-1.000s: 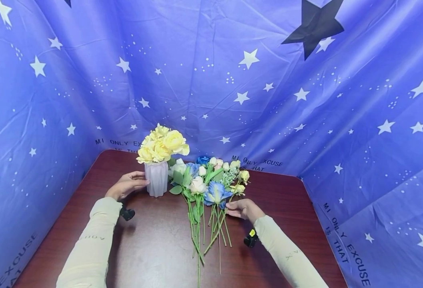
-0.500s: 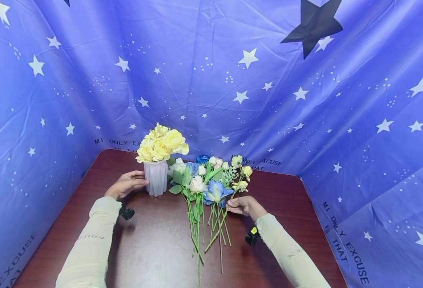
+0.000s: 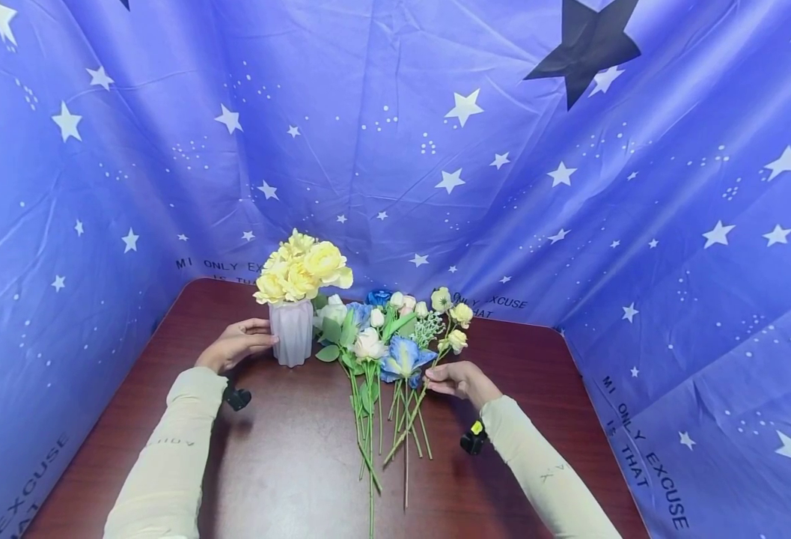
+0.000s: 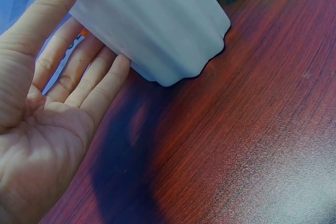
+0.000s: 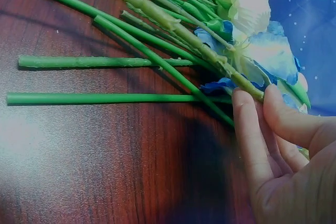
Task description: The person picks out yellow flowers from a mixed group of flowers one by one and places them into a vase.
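Note:
A pale, fluted vase (image 3: pixel 292 335) full of yellow flowers (image 3: pixel 303 271) stands upright at the table's back left. Against its left side rest the fingertips of my left hand (image 3: pixel 239 345), the fingers nearly straight; the left wrist view shows the palm (image 4: pixel 47 150) away from the vase wall (image 4: pixel 163 30). Between thumb and fingers, my right hand (image 3: pixel 462 380) pinches the stem (image 5: pixel 210 56) of a small yellow flower spray (image 3: pixel 461 314). That spray's heads are raised at the right of the loose flowers; a blue iris-like flower (image 3: pixel 405 358) lies just left of the hand.
Loose artificial flowers lie heaped right of the vase, among them a white rose (image 3: pixel 370 345) and a dark blue bloom (image 3: pixel 379 298). Their green stems (image 3: pixel 371 479) point toward the front of the brown table (image 3: pixel 287 464). Starry blue cloth (image 3: pixel 368 150) encloses the back and sides.
My right hand has moved slightly up and to the right, and the yellow spray's heads have shifted right with it. The left hand stays at the vase.

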`<action>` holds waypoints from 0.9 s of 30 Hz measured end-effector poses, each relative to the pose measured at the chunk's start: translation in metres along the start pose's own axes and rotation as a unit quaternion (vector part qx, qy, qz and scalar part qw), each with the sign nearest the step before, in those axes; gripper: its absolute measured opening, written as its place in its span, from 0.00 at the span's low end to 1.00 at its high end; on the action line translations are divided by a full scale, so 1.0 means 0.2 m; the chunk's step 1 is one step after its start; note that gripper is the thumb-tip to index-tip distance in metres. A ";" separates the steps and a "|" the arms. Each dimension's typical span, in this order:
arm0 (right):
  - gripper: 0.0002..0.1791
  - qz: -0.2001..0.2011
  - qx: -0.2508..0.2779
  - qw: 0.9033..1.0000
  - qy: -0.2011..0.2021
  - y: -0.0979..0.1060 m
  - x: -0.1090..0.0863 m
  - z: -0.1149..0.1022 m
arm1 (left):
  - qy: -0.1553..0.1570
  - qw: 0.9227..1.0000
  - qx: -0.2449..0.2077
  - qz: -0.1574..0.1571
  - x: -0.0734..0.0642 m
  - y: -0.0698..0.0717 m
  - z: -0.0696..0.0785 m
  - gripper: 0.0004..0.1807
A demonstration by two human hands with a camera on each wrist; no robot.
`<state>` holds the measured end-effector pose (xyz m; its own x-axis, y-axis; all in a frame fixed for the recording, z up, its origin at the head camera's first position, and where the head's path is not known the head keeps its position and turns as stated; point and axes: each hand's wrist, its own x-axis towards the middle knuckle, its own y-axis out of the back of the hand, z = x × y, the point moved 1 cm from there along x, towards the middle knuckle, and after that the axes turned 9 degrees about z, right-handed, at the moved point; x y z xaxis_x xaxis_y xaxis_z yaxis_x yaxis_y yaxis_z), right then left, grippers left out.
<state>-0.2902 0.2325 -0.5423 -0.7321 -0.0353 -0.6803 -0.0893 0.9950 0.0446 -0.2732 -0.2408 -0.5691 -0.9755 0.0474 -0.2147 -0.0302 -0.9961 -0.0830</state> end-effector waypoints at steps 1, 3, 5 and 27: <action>0.11 -0.001 -0.005 1.000 0.003 0.00 0.00 0.00 | 0.000 1.000 0.000 0.000 0.00 0.00 0.00 0.30; 0.11 0.000 -0.014 1.000 0.009 0.00 0.00 -0.01 | 0.000 1.000 -0.002 -0.001 0.00 0.00 0.00 0.30; 0.12 0.003 -0.022 1.000 0.014 -0.01 0.00 -0.01 | 0.000 1.000 -0.005 -0.001 0.00 0.00 0.00 0.30; 0.05 0.100 -0.046 0.990 0.088 -0.04 -0.07 -0.08 | -0.008 1.000 -0.008 -0.004 0.00 0.00 0.00 0.31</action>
<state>-0.2906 0.2232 -0.5211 -0.8469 0.1371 -0.5138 0.0137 0.9715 0.2366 -0.2726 -0.2406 -0.5692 -0.9788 0.0539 -0.1977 -0.0347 -0.9944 -0.0994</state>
